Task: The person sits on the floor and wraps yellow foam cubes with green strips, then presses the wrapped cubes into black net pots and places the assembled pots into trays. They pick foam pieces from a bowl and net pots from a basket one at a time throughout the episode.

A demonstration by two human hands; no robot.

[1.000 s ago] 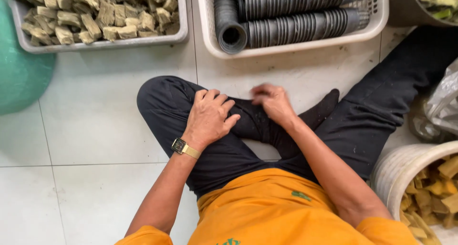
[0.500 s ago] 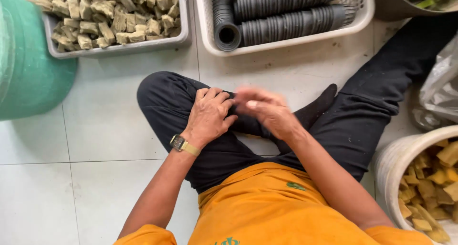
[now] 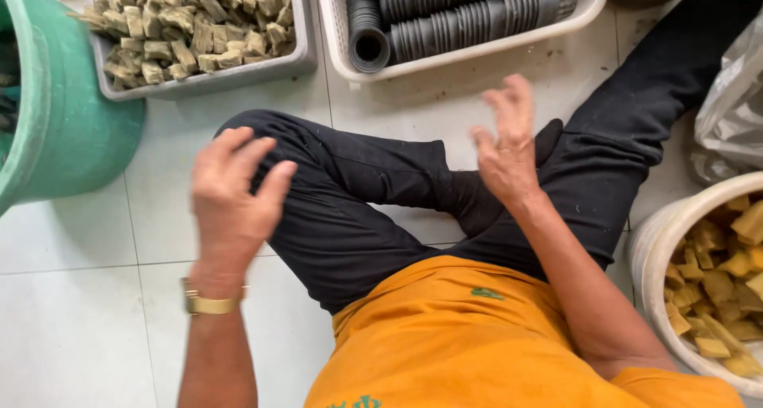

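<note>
Sitting cross-legged on white tile floor, person in orange shirt & black trousers is holding both hands up, empty. Green tub is standing at left, w/ grey tray of brownish cubes & white basket of black pots ahead. Left hand: fingers loosely curled, holding nothing. Right hand: fingers spread wide, near knee.

The floor is smooth, pale tile with a faint sheen; the trousers are matt black cloth; the shirt is orange knit cloth; the wristwatch looks like polished gold-toned metal; the green bucket and grey tray are smooth plastic; the cubes look rough and fibrous.
</note>
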